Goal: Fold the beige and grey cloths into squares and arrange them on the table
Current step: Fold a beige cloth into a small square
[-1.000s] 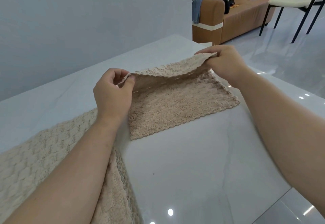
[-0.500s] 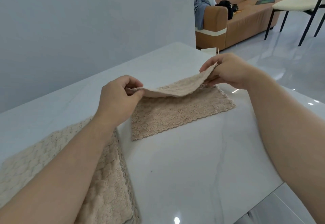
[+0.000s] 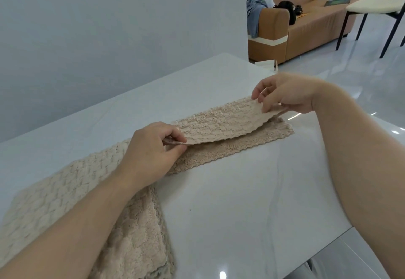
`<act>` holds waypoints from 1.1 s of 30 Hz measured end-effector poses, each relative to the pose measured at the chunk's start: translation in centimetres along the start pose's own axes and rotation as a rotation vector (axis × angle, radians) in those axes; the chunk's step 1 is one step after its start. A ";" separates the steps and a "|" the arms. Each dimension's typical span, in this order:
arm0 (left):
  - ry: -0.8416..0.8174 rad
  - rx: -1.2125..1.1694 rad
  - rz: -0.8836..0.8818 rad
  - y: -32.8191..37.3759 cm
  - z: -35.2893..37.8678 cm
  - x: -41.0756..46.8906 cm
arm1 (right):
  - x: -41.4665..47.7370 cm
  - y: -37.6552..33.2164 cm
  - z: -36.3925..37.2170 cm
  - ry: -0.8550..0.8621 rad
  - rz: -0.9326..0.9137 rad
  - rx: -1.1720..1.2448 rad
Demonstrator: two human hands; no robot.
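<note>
A beige textured cloth (image 3: 221, 123) lies mid-table, its far half folded over toward me and hovering just above the lower layer, whose scalloped near edge still shows. My left hand (image 3: 151, 151) pinches the left corner of the upper layer. My right hand (image 3: 282, 94) pinches the right corner between thumb and fingers. A second beige cloth (image 3: 72, 193) lies spread at the near left, partly under my left forearm. No grey cloth is in view.
The white marble table (image 3: 230, 213) runs to an edge at the near right, with glossy floor beyond. A grey wall stands behind the table. A tan sofa (image 3: 295, 20) and a black-legged chair (image 3: 372, 9) stand far right.
Both hands have brought the cloth's far edge toward me and lower, so the upper layer now covers most of the lower one.
</note>
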State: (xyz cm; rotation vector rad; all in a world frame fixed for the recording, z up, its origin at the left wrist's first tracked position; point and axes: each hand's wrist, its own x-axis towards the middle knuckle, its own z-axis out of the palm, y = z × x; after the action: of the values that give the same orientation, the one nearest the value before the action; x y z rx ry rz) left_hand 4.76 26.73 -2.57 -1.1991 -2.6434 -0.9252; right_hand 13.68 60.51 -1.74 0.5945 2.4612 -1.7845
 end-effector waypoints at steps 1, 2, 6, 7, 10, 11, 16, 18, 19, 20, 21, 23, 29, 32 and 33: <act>-0.010 0.003 0.001 -0.1 -0.1 -0.1 | -0.2 -0.1 0.0 -0.015 -0.001 -0.004; -0.017 0.005 0.000 -0.1 -0.2 -0.3 | -0.3 -0.1 -0.1 -0.023 -0.002 -0.004; 0.001 0.011 0.011 -0.4 -0.2 -0.8 | -0.9 -0.2 -0.4 -0.073 0.016 -0.044; 0.001 0.024 0.032 -0.4 0.0 -1.0 | -1.1 -0.2 -0.4 -0.087 0.020 -0.057; -0.033 0.064 0.112 -0.4 0.2 -1.9 | -1.6 -0.4 -0.5 -0.115 0.016 -0.098; -0.046 0.080 0.136 -0.5 0.3 -2.1 | -1.7 -0.6 -0.5 -0.125 0.016 -0.113; -0.083 0.100 0.181 -1.0 0.5 -2.2 | -1.9 -0.7 -0.1 -0.153 0.037 -0.207; -0.095 0.110 0.198 -1.1 0.5 -2.3 | -1.9 -0.6 0.1 -0.153 0.035 -0.246; -0.096 0.116 0.203 -1.1 0.5 -2.3 | -1.8 -0.6 0.2 -0.150 0.034 -0.270; -0.096 0.122 0.206 -1.2 0.5 -2.3 | -1.8 -0.6 0.3 -0.147 0.033 -0.298; -0.096 0.125 0.205 -1.1 0.5 -2.3 | -1.8 -0.6 0.4 -0.143 0.030 -0.328; -0.098 0.128 0.201 -1.1 0.5 -2.2 | -1.8 -0.7 0.5 -0.133 0.021 -0.376; -0.103 0.121 0.188 -1.1 0.7 -2.4 | -2.0 -1.2 0.7 -0.094 0.001 -0.532; -0.109 0.198 0.210 -1.0 0.7 -2.2 | -1.9 -1.4 1.1 -0.089 0.022 -0.644; -0.112 0.225 0.219 -0.8 0.6 -2.2 | -1.9 -1.5 1.3 -0.093 0.039 -0.681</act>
State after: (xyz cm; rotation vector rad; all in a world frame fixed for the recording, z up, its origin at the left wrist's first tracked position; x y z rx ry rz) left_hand 5.75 25.26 -4.19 -1.4807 -2.5437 -0.5245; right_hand 14.74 58.37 -0.29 0.4704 2.7144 -0.8281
